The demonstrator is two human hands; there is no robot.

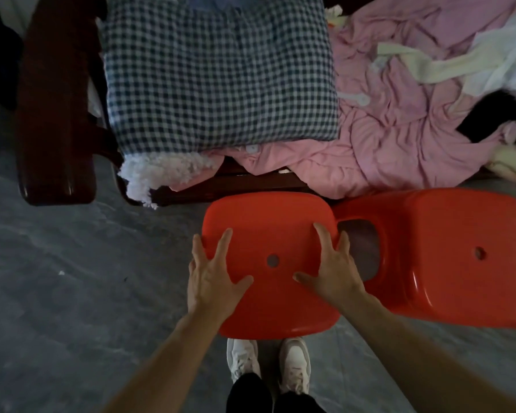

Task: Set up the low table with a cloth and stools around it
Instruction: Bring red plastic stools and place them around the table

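A red plastic stool (268, 228) with a round hole in its seat stands right in front of me, over my feet. My left hand (212, 272) lies on the seat's left edge with fingers spread and straight. My right hand (332, 263) lies on the right edge, fingers spread too, some reaching over the side. A second red stool (447, 257) stands touching the first on its right. No low table or tablecloth shows in this view.
A dark wooden bench or bed frame (54, 114) runs along the back. It carries a blue-checked pillow (218, 73) leaking white stuffing, crumpled pink bedding (399, 138) and a black phone (480, 123). Grey floor (72, 278) spreads to the left.
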